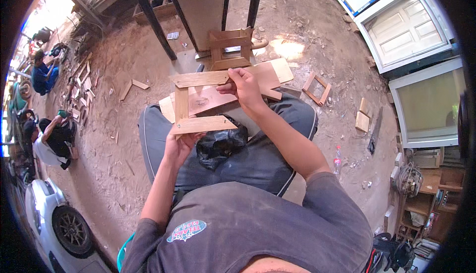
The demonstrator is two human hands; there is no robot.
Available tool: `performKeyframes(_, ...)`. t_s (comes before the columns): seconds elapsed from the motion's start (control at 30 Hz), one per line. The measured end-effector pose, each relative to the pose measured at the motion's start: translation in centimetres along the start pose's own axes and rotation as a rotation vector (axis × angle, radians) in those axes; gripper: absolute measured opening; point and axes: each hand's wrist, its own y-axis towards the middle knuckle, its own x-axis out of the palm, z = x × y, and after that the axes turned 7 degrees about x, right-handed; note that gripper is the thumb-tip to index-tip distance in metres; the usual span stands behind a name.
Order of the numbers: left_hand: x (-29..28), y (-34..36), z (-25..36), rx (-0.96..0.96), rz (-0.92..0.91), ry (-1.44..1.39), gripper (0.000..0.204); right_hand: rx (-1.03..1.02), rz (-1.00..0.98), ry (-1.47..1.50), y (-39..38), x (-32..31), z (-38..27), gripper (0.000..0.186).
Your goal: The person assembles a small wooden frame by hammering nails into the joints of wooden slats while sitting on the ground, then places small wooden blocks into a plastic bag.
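Wooden frame point(182, 103), three-sided, held over the pinkish plank point(212, 99): probably light and stiff, weakest at its corners point(180, 80), best gripped between them. My right hand point(244, 88) pinches the upper bar point(203, 78); my left hand point(178, 148) grasps the lower bar point(204, 124), fingers partly hidden. Black bag point(218, 149), nearer me than the plank: contents unclear.

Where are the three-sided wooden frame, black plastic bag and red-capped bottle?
Three-sided wooden frame point(182, 103), head view: middle of its left piece.
Black plastic bag point(213, 150), head view: crumpled side.
Red-capped bottle point(337, 161), head view: its label.
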Motion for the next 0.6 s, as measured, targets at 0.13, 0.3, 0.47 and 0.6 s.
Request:
performKeyframes(0.13, 2.7, -0.6, 0.2, 0.020, 0.039, -0.272, 0.083, -0.064, 0.030, 0.013, 0.5, -0.3, 0.7, 0.024)
performKeyframes(0.3, -0.8, 0.6, -0.7, 0.156, 0.070, 0.174, 0.049, -0.035, 0.032, -0.027, 1.6, -0.6, 1.7, 0.026)
performKeyframes(0.47, -1.1, 0.0, -0.2, 0.104, 0.068, 0.087, 0.038, 0.031, 0.041, -0.075, 2.5, -1.3, 1.7, 0.025)
performKeyframes(0.6, -2.6, 0.5, -0.5, 0.095, 0.129, 0.060, 0.038, 0.187, 0.012, -0.077, 2.4, -1.7, 2.1, 0.032)
